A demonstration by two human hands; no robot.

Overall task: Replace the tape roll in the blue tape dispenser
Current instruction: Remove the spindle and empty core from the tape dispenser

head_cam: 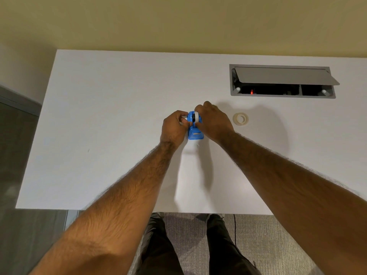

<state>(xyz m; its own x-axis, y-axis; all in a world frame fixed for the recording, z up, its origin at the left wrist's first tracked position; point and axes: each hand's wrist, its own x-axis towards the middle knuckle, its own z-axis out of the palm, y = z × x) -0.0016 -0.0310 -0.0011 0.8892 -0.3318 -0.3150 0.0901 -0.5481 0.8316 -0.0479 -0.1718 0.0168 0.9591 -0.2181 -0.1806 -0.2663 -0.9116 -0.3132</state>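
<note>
While blue tape dispenser (195, 127) sits on bench (111, 108), left hand (174, 127) and right hand (213, 122) squeeze it from both sides; spare tape roll (240, 119) near right hand.

Both bare forearms reach forward, the left hand (174, 127) and right hand (213, 121) curled close together, fingers pinched.

The tape dispenser (195, 126) stands on the table (99, 116), near the middle. Your left hand (173, 127) is on its left side and your right hand (213, 121) is on its right side, both touching it. A tape roll (240, 119) lies flat on the table, just right of your right hand. Behind that roll, a cable box (283, 81) sits sunk in the table.
</note>
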